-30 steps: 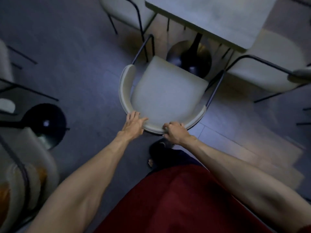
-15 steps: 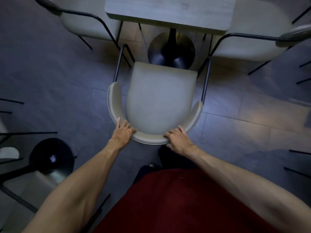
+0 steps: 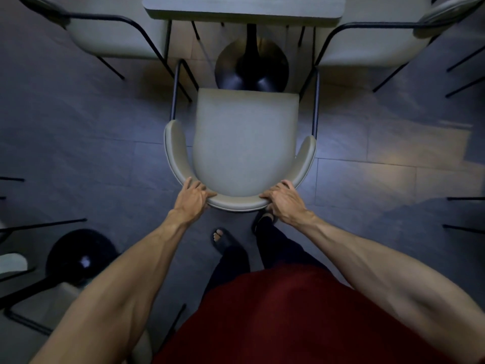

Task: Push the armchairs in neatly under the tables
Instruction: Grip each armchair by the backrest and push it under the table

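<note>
A cream armchair (image 3: pixel 244 143) with a curved backrest and thin black metal legs stands square in front of me, its seat front facing a grey table (image 3: pixel 244 6) at the top of the view. The seat front lies just short of the table's black round pedestal base (image 3: pixel 252 67). My left hand (image 3: pixel 193 197) grips the left part of the curved backrest, thumb on top. My right hand (image 3: pixel 282 199) grips the right part of the backrest, fingers curled over its rim.
Two more cream armchairs flank the table, one at top left (image 3: pixel 115 40) and one at top right (image 3: pixel 367 46). Another black pedestal base (image 3: pixel 81 258) and a chair are at lower left. Thin black chair legs reach in from both side edges. My feet stand just behind the backrest.
The armchair has turned from skewed to square with the table. My hands have slid further apart on the backrest, and the table now sits centred ahead.
</note>
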